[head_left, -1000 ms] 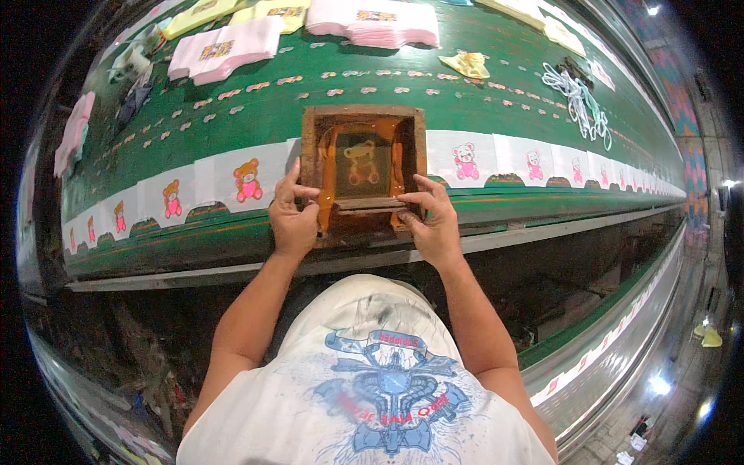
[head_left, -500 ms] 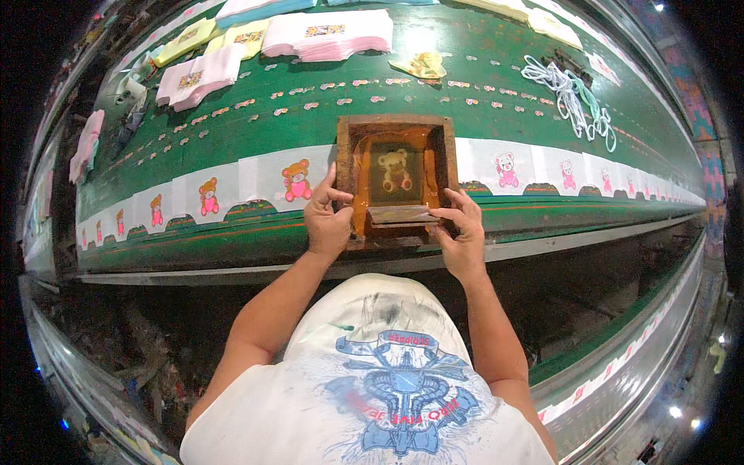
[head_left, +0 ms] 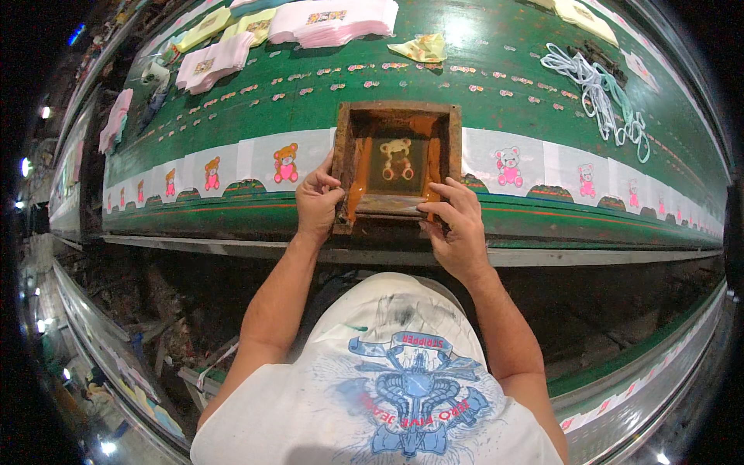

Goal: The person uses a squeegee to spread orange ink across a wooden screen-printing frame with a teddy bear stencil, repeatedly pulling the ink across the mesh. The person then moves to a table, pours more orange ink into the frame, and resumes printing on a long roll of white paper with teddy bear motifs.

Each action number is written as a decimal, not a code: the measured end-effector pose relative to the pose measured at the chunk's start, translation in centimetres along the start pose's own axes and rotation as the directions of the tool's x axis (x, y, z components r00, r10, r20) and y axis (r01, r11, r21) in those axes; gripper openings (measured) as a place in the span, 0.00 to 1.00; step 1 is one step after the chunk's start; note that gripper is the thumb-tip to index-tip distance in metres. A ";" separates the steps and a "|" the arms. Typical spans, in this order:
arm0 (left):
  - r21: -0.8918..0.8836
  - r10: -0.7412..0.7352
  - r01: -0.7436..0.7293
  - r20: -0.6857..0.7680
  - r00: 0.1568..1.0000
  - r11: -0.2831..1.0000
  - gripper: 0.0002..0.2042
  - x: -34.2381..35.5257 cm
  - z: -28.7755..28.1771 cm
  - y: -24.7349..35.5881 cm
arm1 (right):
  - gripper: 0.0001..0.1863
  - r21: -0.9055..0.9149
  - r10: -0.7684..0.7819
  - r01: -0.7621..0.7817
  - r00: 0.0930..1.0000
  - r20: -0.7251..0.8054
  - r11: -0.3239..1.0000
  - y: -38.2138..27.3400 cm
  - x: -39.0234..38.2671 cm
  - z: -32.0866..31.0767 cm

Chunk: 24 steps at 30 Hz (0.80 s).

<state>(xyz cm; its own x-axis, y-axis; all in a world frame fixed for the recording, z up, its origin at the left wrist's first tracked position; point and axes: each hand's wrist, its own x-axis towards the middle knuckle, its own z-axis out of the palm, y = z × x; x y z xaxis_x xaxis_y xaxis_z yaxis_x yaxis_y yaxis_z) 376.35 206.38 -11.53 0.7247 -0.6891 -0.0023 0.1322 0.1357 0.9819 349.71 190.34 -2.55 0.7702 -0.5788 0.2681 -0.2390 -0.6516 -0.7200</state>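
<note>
A wooden screen-printing frame [head_left: 456,143] lies over the row of white cloth pieces in front of me. Its mesh shows a pale teddy bear stencil [head_left: 397,160], with orange ink smeared along the inner sides. My left hand [head_left: 316,208] is closed on the frame's left side, thumb near the inner edge. Inside the frame, at its near end, a flat squeegee [head_left: 387,206] lies crosswise. My right hand [head_left: 459,232] pinches the squeegee's right end between thumb and fingers. The cloth under the frame is hidden.
Cloth pieces to the left carry brown-and-pink bears [head_left: 285,163]; those to the right have pink-outlined bears [head_left: 509,167]. Farther back on the green table [head_left: 310,116] are stacked pink cloths [head_left: 333,23], a crumpled yellow cloth [head_left: 420,49] and bundled white cords [head_left: 593,93].
My view has shifted and tilted slightly. The squeegee and my right hand sit a little farther left within the frame. My left hand keeps its hold on the frame's side.
</note>
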 end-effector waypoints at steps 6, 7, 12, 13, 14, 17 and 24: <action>0.022 -0.001 0.001 0.003 1.000 1.000 0.13 -0.1 0.0 0.0 | 0.20 -0.053 -0.147 0.150 0.988 0.057 0.987 -1.6 0.9 0.2; 0.005 0.016 -0.016 0.005 1.000 1.000 0.12 0.1 0.0 -0.1 | 0.20 -0.064 -0.169 0.175 0.982 0.083 0.983 -1.8 1.1 0.4; 0.044 0.039 -0.039 -0.013 0.999 0.998 0.11 -0.1 0.8 0.2 | 0.21 -0.252 -0.272 0.356 0.910 0.314 0.900 -2.3 2.4 0.6; 0.052 0.030 -0.029 -0.017 0.999 0.998 0.11 -0.2 0.5 -0.2 | 0.21 -0.267 -0.252 0.361 0.896 0.367 0.894 -2.4 2.7 0.6; 0.061 0.021 -0.020 -0.021 1.000 0.998 0.11 -0.2 0.0 -0.5 | 0.21 -0.281 -0.231 0.367 0.879 0.418 0.887 -2.6 3.0 0.5; 0.081 -0.088 0.089 -0.017 0.996 0.993 0.10 0.0 -0.2 -0.9 | 0.22 -0.287 -0.074 0.271 0.833 0.549 0.919 -2.8 6.2 -1.3; 0.159 0.179 -0.176 -0.002 0.984 0.971 0.17 -0.6 1.4 4.1 | 0.21 -0.277 -0.052 0.165 0.925 0.375 0.947 0.4 13.6 -0.9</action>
<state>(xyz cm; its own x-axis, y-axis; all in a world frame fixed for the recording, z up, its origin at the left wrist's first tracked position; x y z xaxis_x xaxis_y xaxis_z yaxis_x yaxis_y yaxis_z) 375.50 206.32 -7.18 0.7383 -0.6520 0.1727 -0.1066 0.1401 0.9844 359.56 181.71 1.41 0.9470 -0.3179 0.0449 -0.2629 -0.8482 -0.4599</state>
